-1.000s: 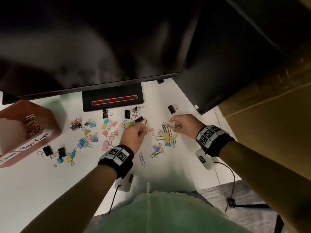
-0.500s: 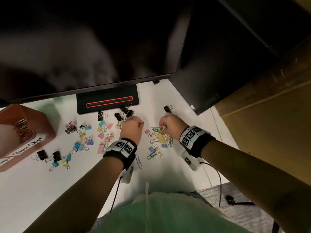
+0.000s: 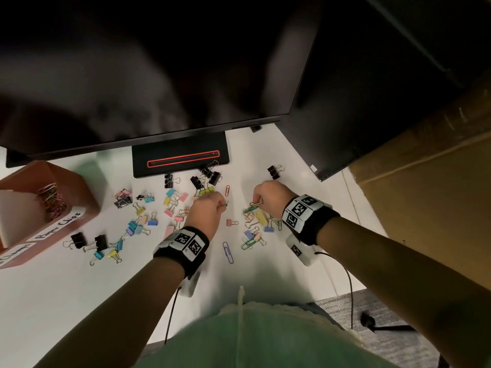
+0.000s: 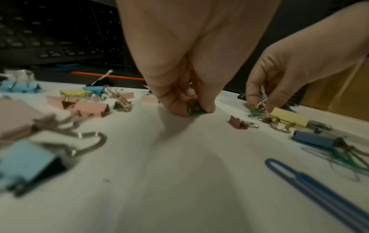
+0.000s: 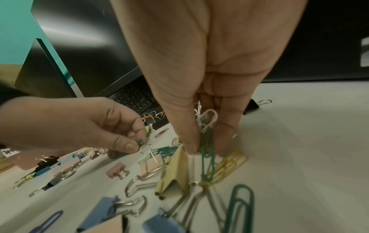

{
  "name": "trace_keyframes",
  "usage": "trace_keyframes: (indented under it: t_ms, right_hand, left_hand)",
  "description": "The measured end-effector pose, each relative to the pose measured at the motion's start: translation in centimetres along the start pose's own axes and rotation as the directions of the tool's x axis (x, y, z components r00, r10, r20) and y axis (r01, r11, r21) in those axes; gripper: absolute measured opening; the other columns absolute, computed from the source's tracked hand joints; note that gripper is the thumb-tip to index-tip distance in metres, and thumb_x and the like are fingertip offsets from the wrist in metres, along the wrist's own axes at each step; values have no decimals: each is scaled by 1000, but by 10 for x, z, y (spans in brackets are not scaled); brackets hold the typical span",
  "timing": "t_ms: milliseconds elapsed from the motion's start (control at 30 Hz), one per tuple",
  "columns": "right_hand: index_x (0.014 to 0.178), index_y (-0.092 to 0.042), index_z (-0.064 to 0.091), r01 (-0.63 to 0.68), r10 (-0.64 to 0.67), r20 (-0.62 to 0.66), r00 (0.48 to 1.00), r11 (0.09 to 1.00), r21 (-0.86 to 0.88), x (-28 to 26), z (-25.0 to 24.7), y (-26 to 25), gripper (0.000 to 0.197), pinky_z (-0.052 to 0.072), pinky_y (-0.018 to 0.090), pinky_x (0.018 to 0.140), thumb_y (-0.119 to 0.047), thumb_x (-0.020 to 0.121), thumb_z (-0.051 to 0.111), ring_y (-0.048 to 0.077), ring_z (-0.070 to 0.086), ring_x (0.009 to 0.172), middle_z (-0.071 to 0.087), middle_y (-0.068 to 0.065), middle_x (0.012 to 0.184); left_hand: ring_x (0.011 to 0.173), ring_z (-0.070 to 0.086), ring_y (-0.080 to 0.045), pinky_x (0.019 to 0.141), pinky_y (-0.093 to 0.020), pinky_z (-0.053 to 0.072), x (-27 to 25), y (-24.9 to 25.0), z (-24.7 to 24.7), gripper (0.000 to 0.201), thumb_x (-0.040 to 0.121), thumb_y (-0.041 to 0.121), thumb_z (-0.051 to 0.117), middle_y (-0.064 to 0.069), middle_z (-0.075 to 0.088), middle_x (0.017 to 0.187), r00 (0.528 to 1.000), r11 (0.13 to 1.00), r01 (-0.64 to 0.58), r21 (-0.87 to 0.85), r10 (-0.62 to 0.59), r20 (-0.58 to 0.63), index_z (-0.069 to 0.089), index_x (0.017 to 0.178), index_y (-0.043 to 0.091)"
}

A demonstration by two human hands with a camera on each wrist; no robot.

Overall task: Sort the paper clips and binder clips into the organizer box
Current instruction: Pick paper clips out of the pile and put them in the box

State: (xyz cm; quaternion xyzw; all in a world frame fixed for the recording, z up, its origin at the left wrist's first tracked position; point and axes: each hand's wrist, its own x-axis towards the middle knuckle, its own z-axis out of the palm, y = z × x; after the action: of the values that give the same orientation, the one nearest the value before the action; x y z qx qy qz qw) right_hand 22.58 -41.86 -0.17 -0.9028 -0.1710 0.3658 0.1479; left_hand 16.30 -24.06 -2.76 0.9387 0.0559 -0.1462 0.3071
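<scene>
Coloured paper clips and binder clips lie scattered on the white desk (image 3: pixel 79 282). My left hand (image 3: pixel 210 208) pinches a small green paper clip (image 4: pixel 194 109) against the desk between thumb and fingers. To its right, my right hand (image 3: pixel 268 195) holds several paper clips, white and green (image 5: pixel 206 141), over a pile with a yellow binder clip (image 5: pixel 175 170) and a yellow paper clip (image 5: pixel 227 165). The brown organizer box (image 3: pixel 79 197) stands at the far left, with paper clips (image 3: pixel 51 200) in one compartment.
A monitor (image 3: pixel 132 75) overhangs the back of the desk, its black base (image 3: pixel 180 158) behind the clips. A blue paper clip (image 3: pixel 228 252) lies near my left wrist. Black binder clips (image 3: pixel 89 241) sit by the box. A cardboard box (image 3: pixel 425 181) stands at the right.
My right hand moved left and down onto the clip pile and now has a green clip with the white ones. My left hand stayed near the same spot, pinching a green clip.
</scene>
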Motion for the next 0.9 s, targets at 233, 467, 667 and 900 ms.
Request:
trace_keyframes:
  t_ms: [233, 467, 667, 900]
  right_hand:
    - [104, -9, 67, -10, 13, -57, 998, 998, 58, -8, -5, 2, 23, 50, 31, 89, -4, 89, 50, 25, 62, 101, 66, 9, 110]
    - [105, -7, 66, -4, 26, -142, 990, 988, 156, -19, -17, 8, 18, 48, 26, 84, -8, 90, 55, 22, 62, 98, 67, 10, 107]
    - [108, -6, 65, 32, -8, -176, 984, 990, 134, -22, -28, 5, 20, 50, 28, 86, -10, 90, 56, 23, 62, 98, 67, 11, 107]
    - [106, -8, 66, 94, -80, -190, 979, 993, 69, -21, -33, -24, 20, 46, 27, 86, -11, 90, 56, 23, 62, 97, 66, 10, 109]
  left_hand:
    - [80, 60, -20, 81, -28, 48, 8, 12, -4, 30, 86, 12, 62, -11, 68, 88, 996, 989, 58, -133, -65, -53, 57, 114, 5]
    - [90, 59, -28, 81, -32, 47, 20, 17, -1, 17, 89, 15, 56, -16, 56, 110, 999, 998, 49, 30, -49, -19, 61, 100, 4]
    - [100, 56, -24, 82, -21, 39, 21, 16, 1, 13, 90, 8, 53, -15, 54, 111, 996, 993, 10, 117, -21, 92, 59, 98, 0]
    - [87, 60, -25, 71, -23, 40, -1, 5, -17, 7, 88, 9, 56, -11, 62, 93, 995, 999, -51, 4, 50, 82, 61, 91, 4]
